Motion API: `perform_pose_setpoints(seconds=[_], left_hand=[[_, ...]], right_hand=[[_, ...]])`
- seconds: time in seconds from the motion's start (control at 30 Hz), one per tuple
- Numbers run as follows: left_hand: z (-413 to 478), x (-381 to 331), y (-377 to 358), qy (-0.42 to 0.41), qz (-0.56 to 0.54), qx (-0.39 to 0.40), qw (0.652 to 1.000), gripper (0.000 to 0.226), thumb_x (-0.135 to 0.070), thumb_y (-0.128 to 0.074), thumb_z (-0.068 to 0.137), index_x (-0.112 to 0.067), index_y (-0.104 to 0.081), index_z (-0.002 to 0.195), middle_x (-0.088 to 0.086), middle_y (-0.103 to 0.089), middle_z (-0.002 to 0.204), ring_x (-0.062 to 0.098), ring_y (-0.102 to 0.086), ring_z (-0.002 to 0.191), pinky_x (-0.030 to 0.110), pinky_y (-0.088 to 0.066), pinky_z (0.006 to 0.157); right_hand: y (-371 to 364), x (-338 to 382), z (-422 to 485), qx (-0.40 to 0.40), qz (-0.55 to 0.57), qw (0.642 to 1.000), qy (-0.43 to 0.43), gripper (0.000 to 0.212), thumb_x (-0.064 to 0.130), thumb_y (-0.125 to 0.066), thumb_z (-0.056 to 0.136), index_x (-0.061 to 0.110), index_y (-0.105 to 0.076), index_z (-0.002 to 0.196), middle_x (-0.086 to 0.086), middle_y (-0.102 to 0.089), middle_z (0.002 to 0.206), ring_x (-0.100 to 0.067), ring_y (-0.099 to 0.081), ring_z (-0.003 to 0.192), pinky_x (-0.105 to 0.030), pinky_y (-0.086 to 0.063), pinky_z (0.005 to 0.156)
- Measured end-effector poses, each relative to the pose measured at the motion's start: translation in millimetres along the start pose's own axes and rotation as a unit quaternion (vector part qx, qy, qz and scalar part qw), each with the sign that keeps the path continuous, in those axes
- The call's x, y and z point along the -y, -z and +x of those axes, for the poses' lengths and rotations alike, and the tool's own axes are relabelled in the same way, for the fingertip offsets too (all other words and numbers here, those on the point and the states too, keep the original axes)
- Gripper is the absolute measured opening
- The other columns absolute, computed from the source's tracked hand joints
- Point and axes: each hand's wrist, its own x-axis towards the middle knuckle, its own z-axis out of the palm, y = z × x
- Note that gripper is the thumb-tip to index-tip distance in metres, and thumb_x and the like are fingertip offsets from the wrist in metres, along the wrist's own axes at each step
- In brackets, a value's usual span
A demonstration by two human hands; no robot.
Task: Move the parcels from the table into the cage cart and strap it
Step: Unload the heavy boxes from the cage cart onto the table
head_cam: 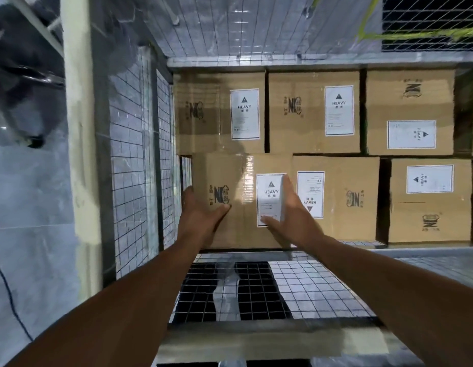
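Note:
A brown cardboard parcel with a white HEAVY label sits at the left end of the front row inside the cage cart. My left hand lies against its left side, thumb resting on the top face. My right hand lies on its right part, straight fingers over the label and thumb on the top. Several more parcels fill the cart: three in the back row and two beside it in the front row.
The wire mesh floor of the cart is bare in front of the parcels. A mesh side wall and a pale post stand on the left. The cart's front rail crosses below my arms. A yellow strap hangs at the top right.

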Motion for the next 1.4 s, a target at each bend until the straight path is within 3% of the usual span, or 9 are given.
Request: perform_pose_setpoints(seconds=[0.13, 0.27, 0.43, 0.6, 0.8, 0.93, 1.03, 1.23, 1.4], left_hand=[[13.8, 5.9, -14.1, 0.008, -0.024, -0.019, 1.0, 0.099, -0.035, -0.09, 0.075, -0.042, -0.022, 0.148, -0.012, -0.059, 0.129, 0.019, -0.063, 0.114, 0.044, -0.05, 0.102], [25.3, 14.5, -20.1, -0.026, 0.053, -0.013, 0.998, 0.119, -0.043, -0.086, 0.079, -0.043, -0.004, 0.164, -0.002, -0.021, 0.169, 0.028, -0.034, 0.151, 0.057, -0.039, 0.118], [26.4, 20.0, -26.1, -0.062, 0.162, -0.034, 0.984, 0.12, -0.055, -0.081, 0.081, -0.045, 0.006, 0.164, -0.014, 0.017, 0.172, 0.028, 0.002, 0.16, 0.059, -0.035, 0.115], [10.3, -7.3, -12.7, -0.053, 0.224, 0.012, 0.973, 0.122, -0.061, -0.079, 0.08, -0.033, 0.003, 0.166, -0.006, 0.014, 0.174, 0.028, 0.01, 0.161, 0.057, -0.015, 0.129], [-47.6, -63.0, 26.9, -0.153, 0.29, 0.074, 0.942, 0.104, -0.061, -0.072, 0.088, -0.03, -0.012, 0.167, 0.003, -0.003, 0.176, 0.03, 0.004, 0.161, 0.044, -0.004, 0.129], [-99.9, -98.4, 59.0, -0.245, 0.332, 0.07, 0.908, 0.093, -0.066, -0.066, 0.09, -0.032, -0.024, 0.165, 0.006, -0.018, 0.174, 0.032, -0.002, 0.161, 0.044, 0.0, 0.13], [-147.4, -126.4, 81.6, -0.339, 0.374, 0.042, 0.862, 0.09, -0.075, -0.058, 0.09, -0.026, -0.036, 0.161, 0.011, -0.029, 0.169, 0.039, -0.022, 0.156, 0.052, -0.018, 0.127], [-257.0, -167.0, 132.0, -0.435, 0.366, 0.034, 0.822, 0.087, -0.077, -0.058, 0.088, -0.032, -0.04, 0.16, 0.007, -0.03, 0.17, 0.04, -0.026, 0.154, 0.061, -0.03, 0.119], [-342.8, -176.1, 162.8, -0.463, 0.355, 0.103, 0.805, 0.102, -0.099, -0.023, 0.076, -0.047, -0.019, 0.163, -0.011, 0.0, 0.175, 0.023, 0.014, 0.16, 0.054, 0.001, 0.129]], right_hand=[[-16.7, -7.2, 18.8, -0.013, -0.136, 0.991, -0.009, 0.12, 0.074, -0.07, 0.072, 0.042, 0.006, 0.159, -0.005, -0.049, 0.124, -0.029, -0.06, 0.106, -0.057, -0.059, 0.081], [-39.3, -11.3, 29.2, -0.062, -0.279, 0.957, 0.042, 0.118, 0.071, -0.068, 0.079, 0.014, -0.007, 0.162, -0.02, -0.04, 0.136, -0.036, -0.046, 0.119, -0.053, -0.047, 0.101], [-39.9, -17.7, 31.2, -0.085, -0.315, 0.938, 0.114, 0.106, 0.065, -0.066, 0.081, 0.003, -0.029, 0.159, -0.03, -0.024, 0.162, -0.049, -0.027, 0.148, -0.059, -0.029, 0.118], [-14.8, 0.6, 23.2, -0.027, -0.335, 0.939, 0.072, 0.102, 0.074, -0.054, 0.085, 0.013, -0.025, 0.162, -0.017, -0.017, 0.169, -0.042, -0.012, 0.156, -0.061, -0.014, 0.124], [38.6, 40.2, -34.6, -0.032, -0.253, 0.967, 0.007, 0.095, 0.077, -0.046, 0.091, 0.026, -0.015, 0.166, -0.01, -0.017, 0.172, -0.034, -0.005, 0.16, -0.058, -0.006, 0.126], [91.2, 69.0, -96.8, -0.018, -0.221, 0.974, -0.036, 0.094, 0.083, -0.015, 0.087, 0.034, -0.001, 0.165, -0.005, -0.003, 0.174, -0.028, 0.009, 0.16, -0.054, 0.001, 0.128], [129.4, 98.8, -160.5, -0.082, -0.16, 0.981, -0.068, 0.098, 0.085, -0.004, 0.081, 0.036, -0.007, 0.166, -0.003, -0.005, 0.174, -0.026, 0.007, 0.16, -0.052, -0.001, 0.129], [165.8, 160.6, -311.0, -0.246, -0.078, 0.957, -0.13, 0.072, 0.065, -0.037, 0.103, 0.033, -0.019, 0.165, -0.005, -0.015, 0.173, -0.027, 0.0, 0.16, -0.053, -0.006, 0.128], [143.1, 207.1, -430.9, -0.352, -0.008, 0.926, -0.138, 0.07, 0.075, -0.026, 0.099, 0.046, -0.02, 0.162, 0.008, -0.012, 0.173, -0.02, 0.007, 0.16, -0.054, 0.002, 0.128]])
